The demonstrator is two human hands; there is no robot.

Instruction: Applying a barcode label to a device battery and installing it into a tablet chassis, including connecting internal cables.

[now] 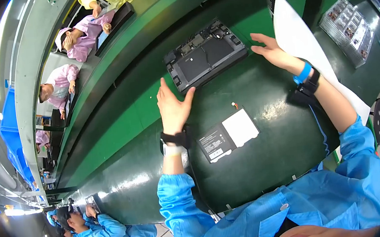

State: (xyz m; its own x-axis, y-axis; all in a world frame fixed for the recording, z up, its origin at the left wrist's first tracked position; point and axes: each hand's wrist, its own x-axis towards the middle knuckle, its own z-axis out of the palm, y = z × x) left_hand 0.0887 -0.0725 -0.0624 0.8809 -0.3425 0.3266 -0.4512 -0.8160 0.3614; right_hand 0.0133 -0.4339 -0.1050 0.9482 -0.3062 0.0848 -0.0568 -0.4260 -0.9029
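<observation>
Blue sleeves rise from six o'clock over the dark green bench [269,165]. Just beside the left wrist lies a flat battery pack [227,134], black and white. Left hand [173,106], fingers apart, hovers at the near corner of an opened laptop base [205,54] toward twelve o'clock. Right hand [272,52], fingers spread, sits at its two o'clock edge.

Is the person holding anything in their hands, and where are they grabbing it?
Nothing is held. The left hand and right hand are both open, one at each end of the dark opened laptop base lying on the green table, with no grip on it.
</observation>
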